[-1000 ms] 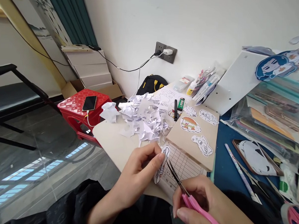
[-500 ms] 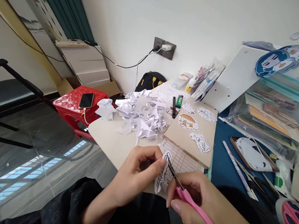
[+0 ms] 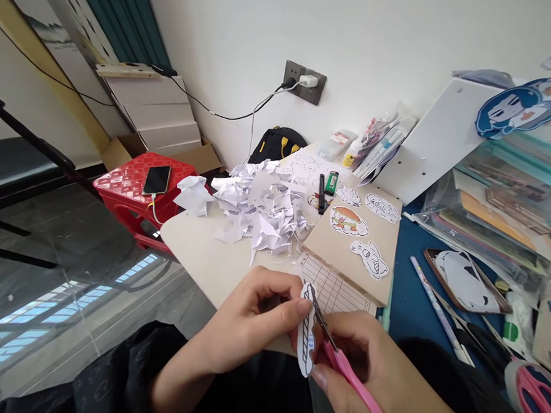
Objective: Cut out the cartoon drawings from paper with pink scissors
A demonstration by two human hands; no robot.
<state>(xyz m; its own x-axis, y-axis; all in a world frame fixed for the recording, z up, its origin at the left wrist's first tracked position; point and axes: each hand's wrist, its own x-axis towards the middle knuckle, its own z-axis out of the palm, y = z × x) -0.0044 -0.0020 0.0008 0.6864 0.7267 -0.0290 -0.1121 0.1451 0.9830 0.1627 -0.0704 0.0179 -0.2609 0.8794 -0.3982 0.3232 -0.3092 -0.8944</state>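
Note:
Between its thumb and fingers my left hand (image 3: 255, 329) pinches a small paper cutout (image 3: 304, 346) with black outlines and a bit of blue drawing. My right hand (image 3: 364, 359) grips pink-handled scissors (image 3: 350, 374), their blades pointing up along the cutout's right edge. My right thumb is close to the cutout's lower end. Both hands are in front of a grid-lined sheet or mat (image 3: 329, 283). Just beyond, a tan board (image 3: 320, 239) carries several cut-out drawings, among them a coloured burger-like figure (image 3: 349, 221) and an outlined figure (image 3: 369, 259).
A heap of white paper scraps (image 3: 266, 212) lies on the cream table (image 3: 190, 242). Behind the board are a green item (image 3: 331, 183) and a black one (image 3: 322, 193). A red stool (image 3: 120, 177) bears a charging phone (image 3: 157, 180). More scissors (image 3: 536, 393) lie at right.
The paper cutout has turned more upright and faces me more, its lower end now nearer my right thumb. The scissor blades have shifted slightly to lie along its right edge.

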